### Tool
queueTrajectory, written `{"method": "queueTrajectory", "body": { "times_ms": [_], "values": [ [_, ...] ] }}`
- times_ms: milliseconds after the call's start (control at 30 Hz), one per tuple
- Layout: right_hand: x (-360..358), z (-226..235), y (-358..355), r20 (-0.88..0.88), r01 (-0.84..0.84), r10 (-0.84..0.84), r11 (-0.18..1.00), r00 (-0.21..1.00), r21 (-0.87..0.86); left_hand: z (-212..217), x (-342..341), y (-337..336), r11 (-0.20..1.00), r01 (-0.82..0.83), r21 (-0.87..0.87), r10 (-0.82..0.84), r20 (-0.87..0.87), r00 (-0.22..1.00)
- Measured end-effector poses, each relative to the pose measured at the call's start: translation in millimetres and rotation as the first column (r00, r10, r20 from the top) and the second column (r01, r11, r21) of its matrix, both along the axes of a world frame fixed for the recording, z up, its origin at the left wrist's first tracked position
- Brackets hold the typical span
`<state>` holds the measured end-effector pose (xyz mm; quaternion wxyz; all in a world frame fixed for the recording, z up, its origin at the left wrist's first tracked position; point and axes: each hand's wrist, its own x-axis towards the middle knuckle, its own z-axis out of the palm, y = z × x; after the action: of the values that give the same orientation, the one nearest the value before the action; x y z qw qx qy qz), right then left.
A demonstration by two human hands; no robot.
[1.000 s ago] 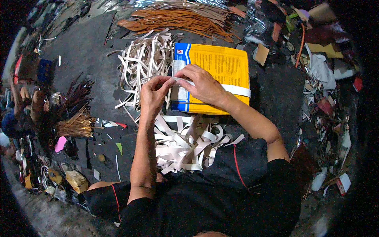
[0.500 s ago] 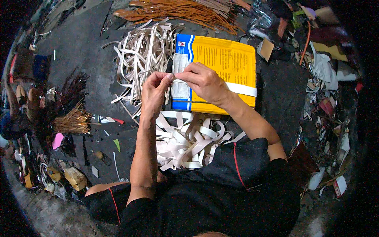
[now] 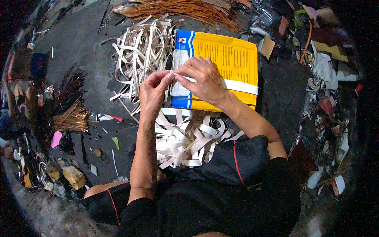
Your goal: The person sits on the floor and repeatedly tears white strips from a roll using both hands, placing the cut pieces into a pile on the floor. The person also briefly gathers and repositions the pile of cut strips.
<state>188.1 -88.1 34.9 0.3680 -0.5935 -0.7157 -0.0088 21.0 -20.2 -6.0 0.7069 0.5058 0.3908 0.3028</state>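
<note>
A flat white strip [image 3: 241, 87] runs across a yellow and blue box-shaped container [image 3: 225, 49] and passes under my right hand [image 3: 205, 85]. My right thumb and fingers are pinched on it near the container's left side. Right against them, the thumb and forefinger of my left hand [image 3: 153, 93] pinch at the strip's end; the fingertips hide the exact spot. Beyond my left hand lies a tangled pile of narrow pale strips [image 3: 144, 51]. Closer to me, wider loose white strips [image 3: 185, 144] are heaped in front of the container, by my lap.
Bundles of brown strips [image 3: 185, 12] lie at the far side. Mixed scraps [image 3: 323, 102] cover the right edge. At the left are a bundle of brown sticks [image 3: 71, 118], a pink scrap [image 3: 56, 139] and a dim, blurred part of another person [image 3: 27, 102].
My right hand has shifted slightly and its fingers have curled more, while the pinch between both hands stays at the same place. The whole view has moved a little.
</note>
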Motion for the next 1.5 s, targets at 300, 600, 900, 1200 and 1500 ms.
{"method": "queueTrajectory", "body": {
  "times_ms": [300,600,900,1200,1500],
  "values": [
    [3.1,-11.5,2.9,-0.075,-0.089,0.087,0.995,0.993,-0.036,-9.5,10.1,0.1,0.995,-0.030,-0.099,0.033,0.031,0.999],
    [4.6,-10.1,4.4,-0.086,-0.119,0.113,0.991,0.990,-0.061,-23.7,5.4,8.7,0.951,0.008,-0.310,0.027,0.106,0.994],
    [6.2,-8.1,4.0,-0.079,-0.122,0.116,0.990,0.990,-0.068,-60.9,-6.3,21.0,0.961,-0.061,-0.270,0.073,0.034,0.997],
    [4.1,-10.4,4.9,-0.198,-0.117,0.094,0.988,0.976,-0.104,-90.2,-15.3,19.6,0.667,-0.028,-0.744,0.460,0.383,0.801],
    [3.3,-10.4,-0.2,-0.196,-0.145,0.124,0.984,0.973,-0.100,-20.1,7.0,-9.1,0.904,-0.110,-0.413,0.192,0.161,0.968]
  ]
}}
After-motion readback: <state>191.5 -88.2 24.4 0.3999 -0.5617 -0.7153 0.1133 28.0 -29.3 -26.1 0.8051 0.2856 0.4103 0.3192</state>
